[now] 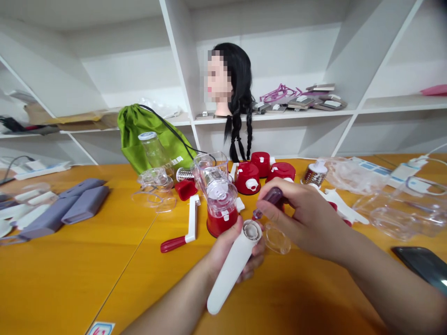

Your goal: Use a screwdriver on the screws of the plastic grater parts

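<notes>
Left hand [228, 249] grips a white plastic plunger [230, 272]; right hand [307, 218] pinches a small dark red part [273, 197] — risk: a weak pinch could drop it onto the desk [70, 279].

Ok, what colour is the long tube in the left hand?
The long tube in the left hand is white; see the head view.

Smooth matt white plastic tube [232, 265], glossy purple plastic piece [273, 196], glossy laminate tabletop [104, 279]
</notes>
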`<state>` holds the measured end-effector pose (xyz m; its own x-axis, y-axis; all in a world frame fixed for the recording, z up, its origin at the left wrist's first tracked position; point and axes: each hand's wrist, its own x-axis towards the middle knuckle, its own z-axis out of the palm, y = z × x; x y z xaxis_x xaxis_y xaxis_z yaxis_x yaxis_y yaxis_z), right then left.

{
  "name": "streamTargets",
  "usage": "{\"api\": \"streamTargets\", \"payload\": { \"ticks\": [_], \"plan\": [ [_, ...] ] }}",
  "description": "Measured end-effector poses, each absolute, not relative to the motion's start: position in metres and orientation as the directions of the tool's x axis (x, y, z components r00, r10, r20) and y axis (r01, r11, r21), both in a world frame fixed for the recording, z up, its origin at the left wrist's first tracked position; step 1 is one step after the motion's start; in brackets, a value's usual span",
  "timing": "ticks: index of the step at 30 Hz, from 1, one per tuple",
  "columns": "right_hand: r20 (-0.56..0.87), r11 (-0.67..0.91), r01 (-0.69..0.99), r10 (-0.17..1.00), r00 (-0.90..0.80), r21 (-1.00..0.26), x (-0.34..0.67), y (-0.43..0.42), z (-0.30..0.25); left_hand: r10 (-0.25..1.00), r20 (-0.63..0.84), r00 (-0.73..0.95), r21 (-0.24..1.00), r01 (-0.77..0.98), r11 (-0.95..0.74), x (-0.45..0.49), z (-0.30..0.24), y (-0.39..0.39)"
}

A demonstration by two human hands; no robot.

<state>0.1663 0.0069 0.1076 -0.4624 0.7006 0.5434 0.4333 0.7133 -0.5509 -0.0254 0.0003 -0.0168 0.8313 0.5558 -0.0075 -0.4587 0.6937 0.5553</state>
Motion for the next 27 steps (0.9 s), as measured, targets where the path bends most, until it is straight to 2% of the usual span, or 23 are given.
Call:
{"api": "streamTargets", "payload": {
  "ticks": [3,10,14,18,23,27],
  "plan": [
    [0.529,0.72,0.433,0.693,-0.49,-0.542,0.1685,0.0069,0.1114,0.568,-0.042,0.822,0.568,-0.448,0.69,-0.0238,-0.018,-0.0002],
    [0.475,0.635,0.249,0.736,-0.482,-0.731,0.1728,0.0055,0.1122,0.589,-0.015,0.808,0.565,-0.479,0.672,-0.0256,-0.0164,-0.0017],
    [0.508,0.67,0.183,0.687,-0.519,-0.719,0.1724,0.0054,0.1118,0.559,0.01,0.829,0.564,-0.467,0.681,-0.0271,-0.0153,-0.0003],
    [0.565,0.695,0.193,0.689,-0.454,-0.693,0.1728,0.0051,0.1118,0.55,0.012,0.835,0.549,-0.466,0.694,-0.0279,-0.0163,0.0],
    [0.51,0.645,0.181,0.719,-0.472,-0.742,0.1764,0.0018,0.1138,0.542,0.019,0.84,0.536,-0.466,0.704,-0.028,-0.0141,-0.0021],
    [0.594,0.698,0.105,0.669,-0.446,-0.708,0.1735,0.0054,0.1101,0.54,0.025,0.841,0.54,-0.466,0.701,-0.0279,-0.0144,-0.0014]
  ]
}}
